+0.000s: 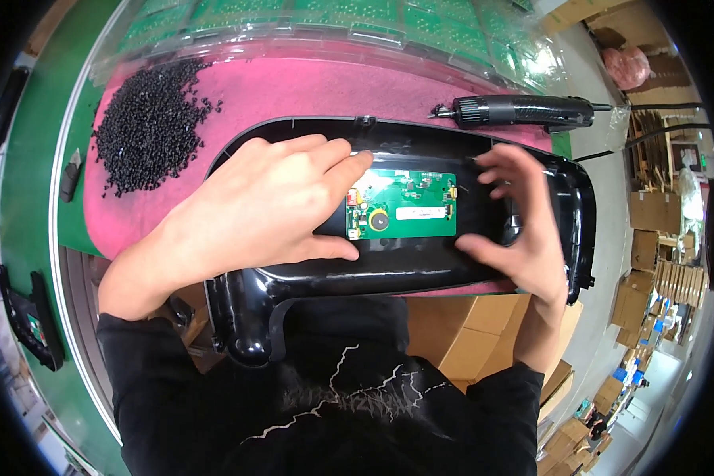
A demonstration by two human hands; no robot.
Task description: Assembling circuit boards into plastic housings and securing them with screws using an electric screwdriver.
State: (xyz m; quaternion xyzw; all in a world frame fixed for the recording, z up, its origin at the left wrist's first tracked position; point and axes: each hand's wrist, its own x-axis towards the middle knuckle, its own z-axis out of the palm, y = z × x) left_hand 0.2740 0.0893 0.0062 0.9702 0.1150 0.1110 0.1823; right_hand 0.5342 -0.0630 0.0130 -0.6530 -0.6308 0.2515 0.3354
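Note:
A green circuit board point(412, 194) lies inside a black plastic housing point(389, 278), which rests on the pink mat in front of me. The board carries a round dark part with a yellow rim and a white label strip. My left hand point(293, 198) reaches over the housing's left half, fingers and thumb apart at the board's left edge; whether the fingertips touch it I cannot tell. To the right of the board, my right hand point(523, 222) curves with thumb and fingers spread, slightly blurred, with nothing between them.
A heap of small black screws point(147, 131) covers the left of the pink mat point(293, 87). Beyond the housing lies a black electric screwdriver point(523, 111), its cable running right. Clear plastic trays point(333, 32) with green boards stand behind. Cardboard boxes point(484, 325) sit below the table edge.

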